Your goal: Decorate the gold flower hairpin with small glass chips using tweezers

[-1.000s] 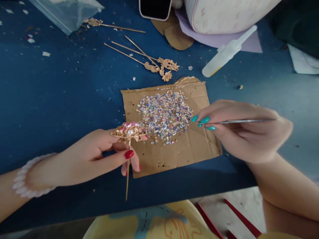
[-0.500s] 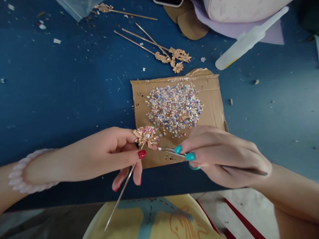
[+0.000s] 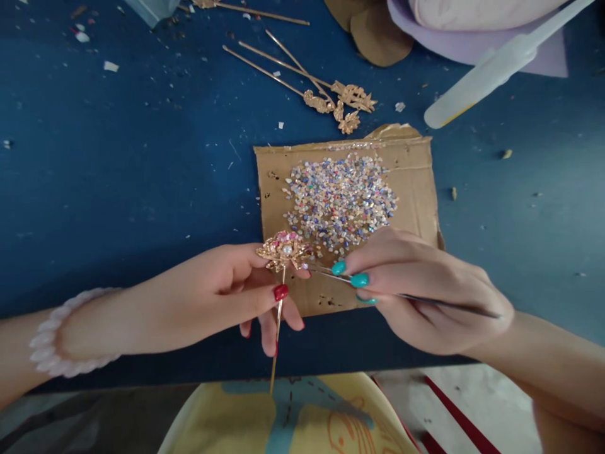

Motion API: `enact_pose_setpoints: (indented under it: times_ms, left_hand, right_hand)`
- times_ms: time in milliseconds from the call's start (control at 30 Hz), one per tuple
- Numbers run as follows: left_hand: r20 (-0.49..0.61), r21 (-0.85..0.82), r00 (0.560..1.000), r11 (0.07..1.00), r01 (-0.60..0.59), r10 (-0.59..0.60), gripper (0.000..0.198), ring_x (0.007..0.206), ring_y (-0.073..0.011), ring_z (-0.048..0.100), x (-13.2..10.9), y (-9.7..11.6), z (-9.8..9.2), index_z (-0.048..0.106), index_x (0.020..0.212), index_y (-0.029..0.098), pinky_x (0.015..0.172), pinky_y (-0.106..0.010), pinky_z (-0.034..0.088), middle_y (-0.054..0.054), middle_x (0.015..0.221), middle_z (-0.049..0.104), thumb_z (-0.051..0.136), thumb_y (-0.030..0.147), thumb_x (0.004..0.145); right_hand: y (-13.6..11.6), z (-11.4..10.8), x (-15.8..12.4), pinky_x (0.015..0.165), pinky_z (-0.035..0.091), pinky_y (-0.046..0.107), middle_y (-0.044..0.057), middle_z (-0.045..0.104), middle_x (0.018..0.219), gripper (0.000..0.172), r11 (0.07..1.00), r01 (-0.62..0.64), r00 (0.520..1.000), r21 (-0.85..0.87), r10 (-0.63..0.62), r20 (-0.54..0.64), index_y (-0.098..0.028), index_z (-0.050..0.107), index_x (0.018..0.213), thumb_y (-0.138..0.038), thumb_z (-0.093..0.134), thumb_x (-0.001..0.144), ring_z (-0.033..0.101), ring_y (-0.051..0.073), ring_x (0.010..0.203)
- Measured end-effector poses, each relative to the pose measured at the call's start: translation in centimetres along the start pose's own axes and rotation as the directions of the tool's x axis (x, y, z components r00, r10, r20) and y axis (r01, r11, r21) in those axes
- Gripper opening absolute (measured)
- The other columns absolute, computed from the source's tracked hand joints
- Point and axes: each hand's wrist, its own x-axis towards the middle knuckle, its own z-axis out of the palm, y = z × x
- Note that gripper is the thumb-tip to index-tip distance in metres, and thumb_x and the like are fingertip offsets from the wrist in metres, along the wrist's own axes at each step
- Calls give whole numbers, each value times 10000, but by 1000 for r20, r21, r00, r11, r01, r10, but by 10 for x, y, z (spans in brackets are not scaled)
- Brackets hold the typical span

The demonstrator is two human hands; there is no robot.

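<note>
My left hand (image 3: pixel 222 296) pinches a gold flower hairpin (image 3: pixel 285 251) by its stem, just below the flower head with a pearl and pink stones. The long pin points down toward me. My right hand (image 3: pixel 425 293) grips thin metal tweezers (image 3: pixel 326 273), whose tips reach the right side of the flower head. Both hands hover over the near edge of a brown cardboard sheet (image 3: pixel 416 183) that carries a heap of small iridescent rhinestones (image 3: pixel 343 198).
Three more gold hairpins (image 3: pixel 331 98) lie on the blue table (image 3: pixel 118 176) behind the cardboard. A white squeeze bottle (image 3: pixel 491 69) lies at the back right beside a lilac sheet and a pale pouch. Small scraps dot the tabletop. The table's near edge runs below my hands.
My right hand brought the tweezers from the rhinestone heap down and left to the flower head. The hairpin's stem swung from slanted back to nearly straight down.
</note>
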Motion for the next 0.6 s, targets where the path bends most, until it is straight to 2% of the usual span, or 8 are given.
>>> enact_pose_setpoints:
  times_ms: [233,600]
  left_hand:
    - [14,30,1000,1000,-3,2,340,681,-135,771,1,3,2,591,1307,193,534,-159,518,32,712,735,498,166,981]
    - [42,22,999,1000,13,-14,389,707,-127,780,-1,-1,0,519,1392,235,552,-151,525,43,755,747,482,171,1011]
  right_hand:
    - [-1,1,0,742,642,287,137,773,938,127,999,15,1000,-34,-15,4,-131,632,952,-13,631,906,745,145,834]
    - [1,0,2,739,651,280,133,775,944,134,996,36,999,-76,-34,20,-140,652,918,-10,637,892,750,156,815]
